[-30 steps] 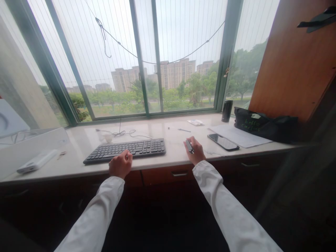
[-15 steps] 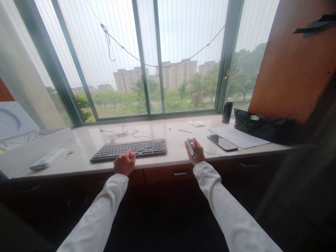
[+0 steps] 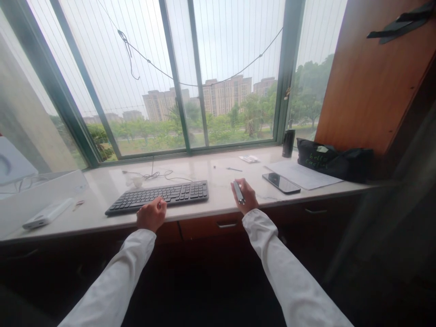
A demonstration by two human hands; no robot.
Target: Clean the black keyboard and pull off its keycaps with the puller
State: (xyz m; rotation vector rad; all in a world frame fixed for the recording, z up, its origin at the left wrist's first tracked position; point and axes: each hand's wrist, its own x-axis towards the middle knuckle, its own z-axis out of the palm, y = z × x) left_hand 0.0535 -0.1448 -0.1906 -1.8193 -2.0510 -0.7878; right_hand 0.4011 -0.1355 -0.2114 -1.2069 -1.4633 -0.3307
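My right hand (image 3: 248,199) is closed around a slim grey bar-shaped object (image 3: 239,191) with a shiny lower end; its exact kind is not clear. It is held above the front of the white countertop (image 3: 218,200), left of a black smartphone (image 3: 281,183). At the front edge of a black keyboard (image 3: 163,195), my left hand (image 3: 151,215) is curled into a fist. A small dark spot shows at its fingers, but I cannot make out what it holds, if anything. A thin grey stick-like piece (image 3: 234,169) lies behind my right hand.
White paper (image 3: 306,175), a black bag (image 3: 330,159) and a black cylinder (image 3: 288,143) are at the right. A small packet (image 3: 249,159) lies near the window. Thin cables (image 3: 153,175) run behind the keyboard. A white device (image 3: 47,214) lies at the left beside a white box (image 3: 64,184).
The view has turned slightly right, so everything appears farther left. Both hands keep nearly the same places over the counter, and the grey bar stays in my right hand.
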